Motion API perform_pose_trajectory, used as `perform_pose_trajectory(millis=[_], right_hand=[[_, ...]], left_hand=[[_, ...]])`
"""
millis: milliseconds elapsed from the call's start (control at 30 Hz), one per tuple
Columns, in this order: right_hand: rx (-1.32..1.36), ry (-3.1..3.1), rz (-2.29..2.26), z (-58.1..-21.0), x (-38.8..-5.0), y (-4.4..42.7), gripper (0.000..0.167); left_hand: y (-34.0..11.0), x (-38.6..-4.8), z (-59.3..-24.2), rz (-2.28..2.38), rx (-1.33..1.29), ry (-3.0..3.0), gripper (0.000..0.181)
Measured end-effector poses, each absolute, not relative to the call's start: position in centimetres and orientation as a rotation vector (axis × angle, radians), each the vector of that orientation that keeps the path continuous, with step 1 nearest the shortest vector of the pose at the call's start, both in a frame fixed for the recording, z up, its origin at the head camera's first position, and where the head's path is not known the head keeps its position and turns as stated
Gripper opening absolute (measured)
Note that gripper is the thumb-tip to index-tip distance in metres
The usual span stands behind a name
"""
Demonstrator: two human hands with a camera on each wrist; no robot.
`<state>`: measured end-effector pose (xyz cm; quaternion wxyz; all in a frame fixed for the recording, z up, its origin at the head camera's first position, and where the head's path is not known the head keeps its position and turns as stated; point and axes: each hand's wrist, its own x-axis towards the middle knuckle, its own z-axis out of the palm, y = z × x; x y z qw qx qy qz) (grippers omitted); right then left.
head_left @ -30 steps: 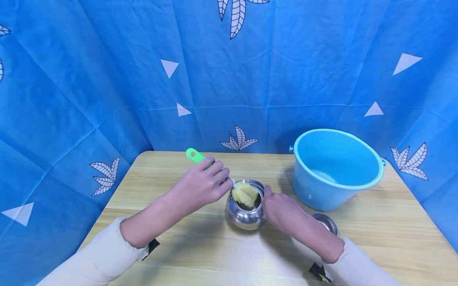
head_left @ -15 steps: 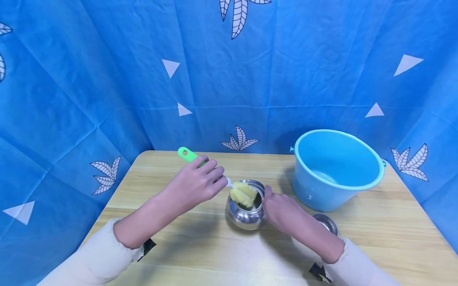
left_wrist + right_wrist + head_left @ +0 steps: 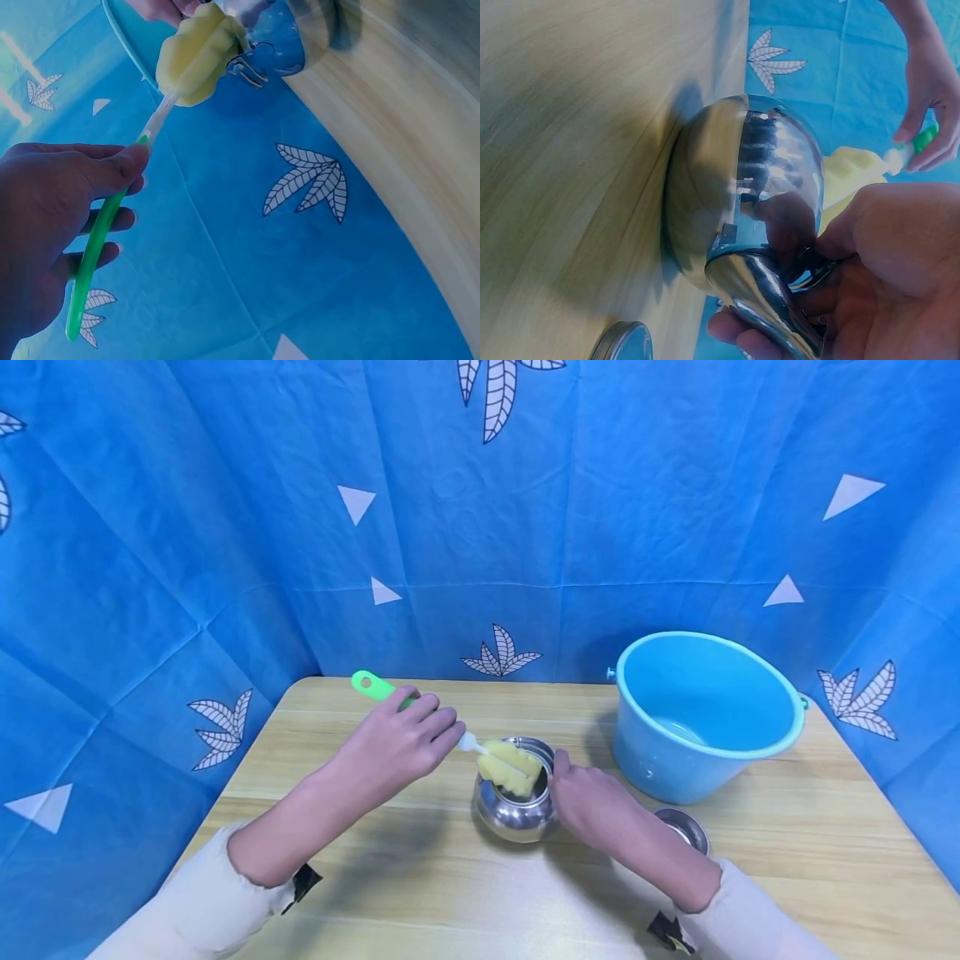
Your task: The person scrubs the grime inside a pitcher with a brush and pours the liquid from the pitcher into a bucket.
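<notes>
My left hand [image 3: 405,739] grips the green handle [image 3: 96,247] of a sponge bottle brush, thumb and fingers round it. The brush's yellow sponge head [image 3: 512,768] lies slantwise in the mouth of a shiny steel teapot [image 3: 517,818], partly above the rim. My right hand [image 3: 600,806] holds the teapot on its right side. In the right wrist view, that hand's fingers curl round the teapot's spout [image 3: 761,296], with the thumb against its base. The pot stands upright on the wooden table [image 3: 420,893]. Its inside is mostly hidden by the sponge.
A light blue bucket [image 3: 675,768] stands at the table's back right. Partly behind my right forearm lies a small round steel lid [image 3: 686,827]. Blue patterned cloth [image 3: 450,527] hangs behind the table and at both sides.
My left hand has moved left, drawing the brush handle with it. More of the white stem shows, and the sponge has shifted slightly left over the rim. The right hand and teapot stay put.
</notes>
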<state>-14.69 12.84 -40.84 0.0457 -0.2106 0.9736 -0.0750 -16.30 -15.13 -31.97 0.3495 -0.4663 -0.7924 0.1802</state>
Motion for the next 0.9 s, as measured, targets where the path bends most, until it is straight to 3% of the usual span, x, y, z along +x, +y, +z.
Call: perform_pose_trajectory(millis=[900], right_hand=[[-0.644,2.978,-0.214,-40.9,-14.6,12.8,0.047]], left_hand=[[-17.3,-16.0,-32.8,0.367,-1.119,-2.245,0.042]])
